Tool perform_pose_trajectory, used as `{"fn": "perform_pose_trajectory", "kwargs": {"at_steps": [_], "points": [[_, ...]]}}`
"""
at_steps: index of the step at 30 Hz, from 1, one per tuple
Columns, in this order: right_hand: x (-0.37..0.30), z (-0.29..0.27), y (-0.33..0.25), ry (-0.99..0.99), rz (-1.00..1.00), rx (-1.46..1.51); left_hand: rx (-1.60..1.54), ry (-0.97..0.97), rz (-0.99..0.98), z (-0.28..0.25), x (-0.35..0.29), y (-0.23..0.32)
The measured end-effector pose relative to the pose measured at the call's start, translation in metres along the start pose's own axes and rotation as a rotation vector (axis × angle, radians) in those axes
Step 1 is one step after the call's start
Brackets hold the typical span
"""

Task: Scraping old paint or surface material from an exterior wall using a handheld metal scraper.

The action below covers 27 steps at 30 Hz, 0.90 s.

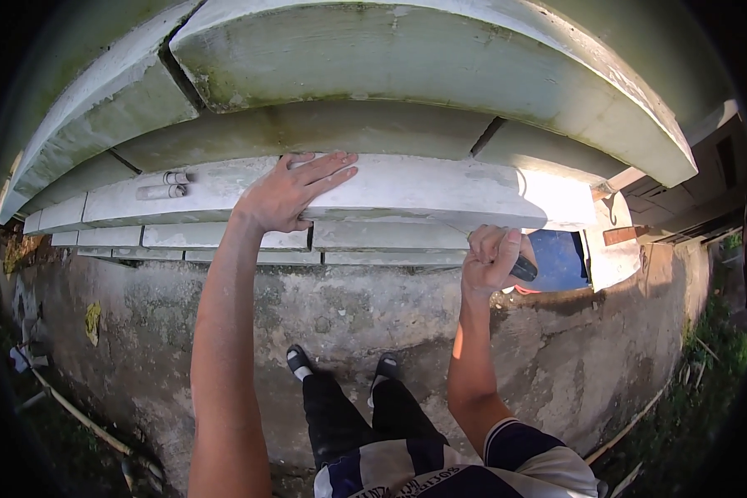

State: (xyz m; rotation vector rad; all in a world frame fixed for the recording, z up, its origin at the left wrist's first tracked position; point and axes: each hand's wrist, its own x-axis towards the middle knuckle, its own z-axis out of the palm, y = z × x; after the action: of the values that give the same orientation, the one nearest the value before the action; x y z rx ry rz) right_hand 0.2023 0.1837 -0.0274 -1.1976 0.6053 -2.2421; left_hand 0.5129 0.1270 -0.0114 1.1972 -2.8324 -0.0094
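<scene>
My left hand [295, 191] lies with fingers spread on the top of a long white slab [423, 184], its thumb at the slab's front edge. Just below that edge, to the right, my right hand [494, 256] is closed round a black-handled tool [524, 268]. The rounded end of its handle sticks out under my fist. A thin line, perhaps its blade seen edge-on, runs left from my fingers along the slab's front face; the tool's exact kind cannot be made out. On the slab left of my left hand lie two short grey cylinders [162, 192].
A larger greenish-white slab [432, 62] overhangs at the back. Lower ledges [390, 236] run beneath the white slab. Right of my right hand stands a blue container [558, 261] beside a pale sheet [614, 249]. Stained concrete floor [373, 307] lies below, with a yellow scrap [92, 324] at left.
</scene>
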Motion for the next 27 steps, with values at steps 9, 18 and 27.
{"fn": "perform_pose_trajectory", "kwargs": {"at_steps": [9, 18, 27], "points": [[0.005, -0.005, -0.004, -0.108, -0.05, -0.014, 0.009, 0.002, 0.008, -0.003, 0.001, 0.002], [-0.006, -0.007, -0.005, -0.101, 0.002, -0.102, 0.015, -0.027, -0.002, -0.002, 0.005, 0.003], [-0.01, 0.01, 0.001, 0.001, -0.018, -0.085, 0.008, -0.04, -0.022, -0.001, 0.001, 0.001]]}}
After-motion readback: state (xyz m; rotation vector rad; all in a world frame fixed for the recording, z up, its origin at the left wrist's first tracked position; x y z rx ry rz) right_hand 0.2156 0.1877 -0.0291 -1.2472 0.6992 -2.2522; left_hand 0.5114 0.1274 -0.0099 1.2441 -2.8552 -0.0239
